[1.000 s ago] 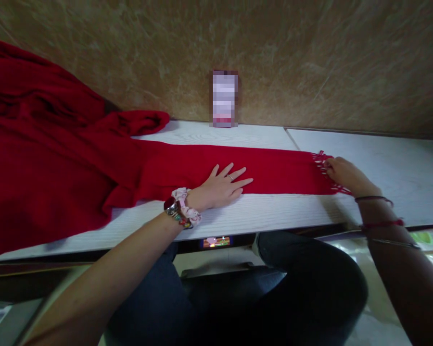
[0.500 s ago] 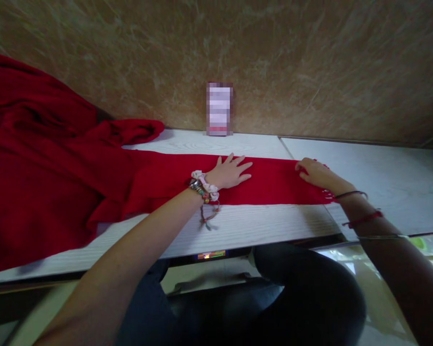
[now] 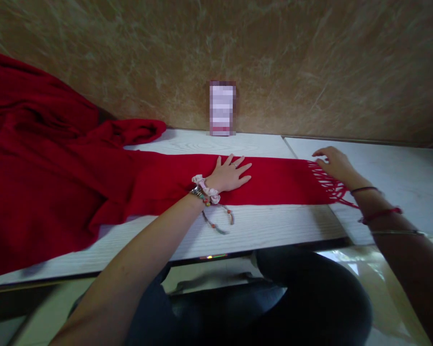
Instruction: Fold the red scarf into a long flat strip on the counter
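A long red scarf [image 3: 274,180] lies flat across the white table, its fringe [image 3: 326,180] spread at the right end. On the scarf's middle rests my left hand [image 3: 229,174], palm down with fingers spread. It wears a ring, a pale scrunchie and beaded bracelets. My right hand [image 3: 334,164] is at the fringe's upper corner, fingers loosely bent and thumb apart from the index finger. I see nothing gripped between them. Toward the left the scarf runs into a large heap of red cloth [image 3: 39,182].
A brown marbled wall [image 3: 310,72] rises behind the white table [image 3: 248,226]. Against it stands a small rectangular thing [image 3: 222,108] with a blurred-out front. A seam crosses the tabletop on the right. My dark-clad legs [image 3: 310,293] are below the front edge.
My right hand has moved right and slightly away from me, off the scarf's end, and the fringe now shows spread out. The left hand stays flat in place.
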Demonstrator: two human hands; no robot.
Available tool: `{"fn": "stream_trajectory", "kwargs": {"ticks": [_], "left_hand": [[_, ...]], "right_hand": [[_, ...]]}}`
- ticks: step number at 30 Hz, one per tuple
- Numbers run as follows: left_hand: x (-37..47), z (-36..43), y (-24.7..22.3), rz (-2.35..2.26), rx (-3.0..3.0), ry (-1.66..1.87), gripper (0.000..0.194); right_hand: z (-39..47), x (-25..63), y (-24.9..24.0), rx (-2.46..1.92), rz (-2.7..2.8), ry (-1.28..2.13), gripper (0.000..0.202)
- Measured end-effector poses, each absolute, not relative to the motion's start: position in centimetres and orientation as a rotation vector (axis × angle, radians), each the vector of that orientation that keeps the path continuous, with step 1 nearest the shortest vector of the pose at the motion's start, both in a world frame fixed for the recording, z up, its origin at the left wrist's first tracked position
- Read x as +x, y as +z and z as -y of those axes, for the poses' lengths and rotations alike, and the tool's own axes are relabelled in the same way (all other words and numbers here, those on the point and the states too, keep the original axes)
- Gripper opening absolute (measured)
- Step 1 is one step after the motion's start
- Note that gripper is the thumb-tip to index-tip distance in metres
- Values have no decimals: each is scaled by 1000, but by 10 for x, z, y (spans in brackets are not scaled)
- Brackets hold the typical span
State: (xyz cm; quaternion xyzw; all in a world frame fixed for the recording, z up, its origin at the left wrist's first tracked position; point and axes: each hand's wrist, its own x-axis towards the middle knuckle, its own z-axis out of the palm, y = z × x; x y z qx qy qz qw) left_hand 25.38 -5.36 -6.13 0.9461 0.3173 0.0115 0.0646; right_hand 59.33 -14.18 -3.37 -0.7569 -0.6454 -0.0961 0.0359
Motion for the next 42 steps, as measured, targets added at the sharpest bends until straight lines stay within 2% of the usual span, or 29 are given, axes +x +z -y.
{"fn": "stream_trajectory", "kwargs": {"ticks": [3,7,12,16,19,24,30,33,37,42], "left_hand": [[254,54,-61,-965,2837,20,56],[253,53,-61,-956,2833,13,56],[254,52,-61,-954,2827,11,56],[254,53,-60,-953,2829,9,56],[253,54,-59,-953,2837,13,56],[253,53,-60,-962,2843,11,56],[253,52,-62,-969,2836,25,56],[253,52,-61,-978,2825,17,56],[253,53,-60,-986,2817,6,56],[253,53,-60,-988,2810,23,56]], "right_hand": [[125,573,-48,-2387,2001,-185,32],[123,583,-65,-2597,1761,-211,39],[135,613,-58,-2753,1539,-220,42],[124,600,-50,-2609,1604,-316,43],[110,580,-58,-2471,1780,-251,41],[114,592,-73,-2593,1665,-214,43],[140,623,-56,-2648,1432,-350,46],[150,603,-54,-2419,1569,-406,42],[165,569,-66,-2154,1929,-312,35],[186,602,-71,-2466,1956,-288,36]]}}
